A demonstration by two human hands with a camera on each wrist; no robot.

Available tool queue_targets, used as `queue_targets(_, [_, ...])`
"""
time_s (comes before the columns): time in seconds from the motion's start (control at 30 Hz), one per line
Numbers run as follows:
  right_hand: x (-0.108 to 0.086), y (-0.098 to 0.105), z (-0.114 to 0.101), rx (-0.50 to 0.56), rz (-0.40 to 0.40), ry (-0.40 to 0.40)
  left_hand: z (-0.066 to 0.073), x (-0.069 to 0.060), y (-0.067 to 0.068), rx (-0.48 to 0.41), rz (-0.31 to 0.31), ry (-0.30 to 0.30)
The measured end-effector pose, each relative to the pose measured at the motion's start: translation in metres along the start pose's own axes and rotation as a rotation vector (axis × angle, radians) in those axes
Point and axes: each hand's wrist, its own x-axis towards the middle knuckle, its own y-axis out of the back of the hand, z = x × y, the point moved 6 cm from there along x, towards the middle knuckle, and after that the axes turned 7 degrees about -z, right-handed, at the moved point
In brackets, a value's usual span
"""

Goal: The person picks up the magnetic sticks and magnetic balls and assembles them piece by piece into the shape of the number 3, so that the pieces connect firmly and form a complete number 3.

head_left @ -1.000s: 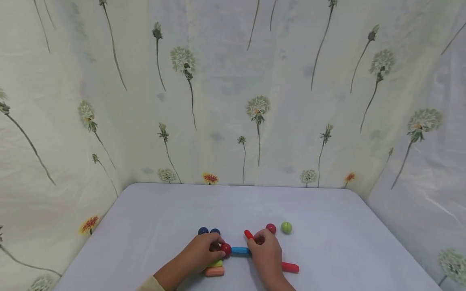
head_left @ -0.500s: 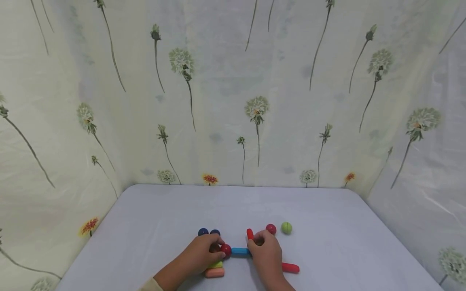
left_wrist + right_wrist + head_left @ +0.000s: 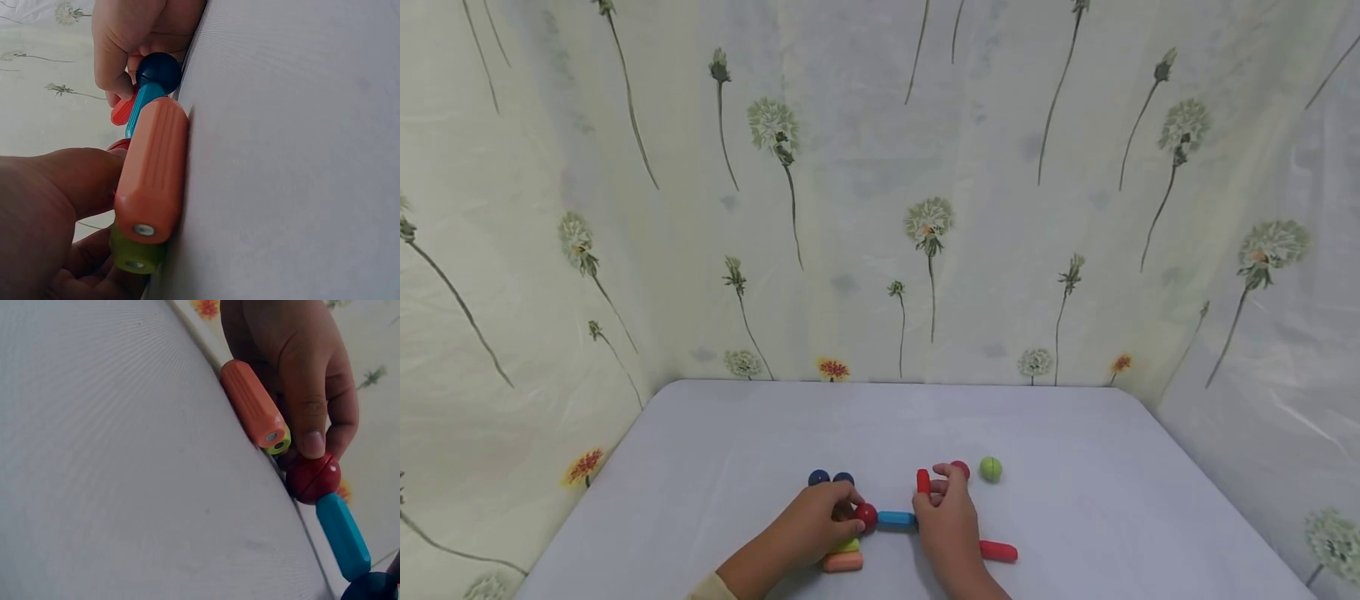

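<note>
My left hand pinches a red ball between thumb and fingers. A blue stick runs from that ball to a dark blue ball, which the right hand hides in the head view. My right hand holds a short red stick at the dark blue ball; the stick points away from me. Its index finger is lifted towards another red ball. Beside the left hand lie an orange stick and a lime-green stick, both with metal discs in their ends.
Two dark blue balls sit just beyond the left hand. A green ball is at the far right of the pieces. Another red stick lies right of the right hand. Flower-patterned cloth surrounds the white table.
The red stick in my right hand has swung from slanting left to pointing straight away. My right index finger has straightened and lifted off it. The left hand has stayed put.
</note>
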Motion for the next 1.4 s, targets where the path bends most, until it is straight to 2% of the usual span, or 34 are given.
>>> queue_targets(0.33, [0.006,0.001,0.007,0.015,-0.024,0.008,0.002,-0.002,0.001,0.004,-0.001,-0.013])
queue_targets(0.7, [0.005,0.004,0.005,0.001,-0.040,0.013,0.002,-0.004,0.001,0.009,0.003,-0.041])
queue_targets(1.17, [0.005,0.009,0.005,-0.040,-0.014,-0.013,-0.001,0.000,0.000,0.013,0.001,-0.016])
queue_targets(1.27, [0.005,0.019,0.000,-0.079,0.019,0.020,-0.001,0.000,0.000,0.013,-0.001,-0.019])
queue_targets(1.4, [0.006,0.036,-0.008,-0.160,0.107,0.100,-0.001,-0.001,0.000,0.018,-0.003,-0.021])
